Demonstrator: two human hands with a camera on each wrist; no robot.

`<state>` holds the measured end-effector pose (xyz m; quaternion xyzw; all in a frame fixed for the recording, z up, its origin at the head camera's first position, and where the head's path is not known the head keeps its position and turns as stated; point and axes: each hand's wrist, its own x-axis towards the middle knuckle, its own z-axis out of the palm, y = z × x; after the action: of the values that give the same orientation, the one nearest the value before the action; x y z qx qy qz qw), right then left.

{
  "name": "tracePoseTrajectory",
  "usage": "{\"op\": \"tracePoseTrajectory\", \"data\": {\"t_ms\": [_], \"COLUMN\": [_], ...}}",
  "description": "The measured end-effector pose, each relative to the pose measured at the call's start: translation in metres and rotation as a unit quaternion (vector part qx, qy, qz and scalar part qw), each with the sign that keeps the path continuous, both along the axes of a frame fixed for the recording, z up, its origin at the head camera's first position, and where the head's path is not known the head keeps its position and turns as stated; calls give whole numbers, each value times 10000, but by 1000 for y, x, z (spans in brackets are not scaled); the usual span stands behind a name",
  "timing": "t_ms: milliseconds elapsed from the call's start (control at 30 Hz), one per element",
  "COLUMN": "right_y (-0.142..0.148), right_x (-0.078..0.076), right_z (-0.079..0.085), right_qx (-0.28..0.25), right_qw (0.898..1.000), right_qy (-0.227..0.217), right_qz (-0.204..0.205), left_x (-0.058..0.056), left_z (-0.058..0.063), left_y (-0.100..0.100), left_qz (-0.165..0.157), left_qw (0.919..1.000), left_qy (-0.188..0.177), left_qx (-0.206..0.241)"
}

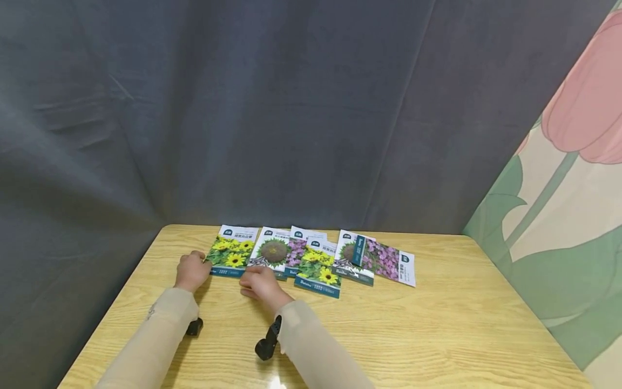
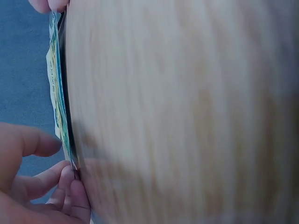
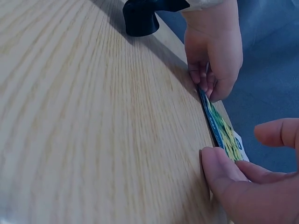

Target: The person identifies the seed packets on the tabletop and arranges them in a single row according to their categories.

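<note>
Lying leftmost on the pale wooden bench (image 1: pixel 452 329), the flat, rectangular packet printed with yellow flowers (image 1: pixel 232 249) has its near corners pinched by both hands, left (image 1: pixel 192 271) and right (image 1: pixel 266 285). Light, level pressure should keep it from bending.

3 views: 1 wide, 2 close

Head view: high, fwd & down, farthest off; gets light wood-grain table (image 1: pixel 437 335), dark grey cloth backdrop (image 1: pixel 291 119), bare L hand (image 1: pixel 191 271) & bare R hand (image 1: pixel 264 289). L wrist view: low, v. close, rolled sideways, facing R. R wrist view: also low/close/rolled, facing L. All 3 share yellow-flower paper packet (image 1: pixel 232 251), near edge-on in L wrist view.
</note>
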<state>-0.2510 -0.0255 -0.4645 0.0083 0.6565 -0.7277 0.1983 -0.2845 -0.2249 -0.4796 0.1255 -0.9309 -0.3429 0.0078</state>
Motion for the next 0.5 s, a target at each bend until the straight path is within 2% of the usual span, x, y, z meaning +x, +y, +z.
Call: {"op": "tracePoseTrajectory", "data": {"t_ms": [233, 500], "right_y": [0, 0], "right_x": [1, 0], "right_z": [-3, -6], "right_qx": [94, -66], "right_qw": [10000, 9992], "right_qy": [-14, -71], "right_qz": [-24, -378], "left_x": [3, 9], "left_z": [7, 15], "left_y": [-2, -4], "left_qz": [50, 4], "left_qw": [9999, 9981], "left_qy": [63, 34], "left_qx": [105, 609]}}
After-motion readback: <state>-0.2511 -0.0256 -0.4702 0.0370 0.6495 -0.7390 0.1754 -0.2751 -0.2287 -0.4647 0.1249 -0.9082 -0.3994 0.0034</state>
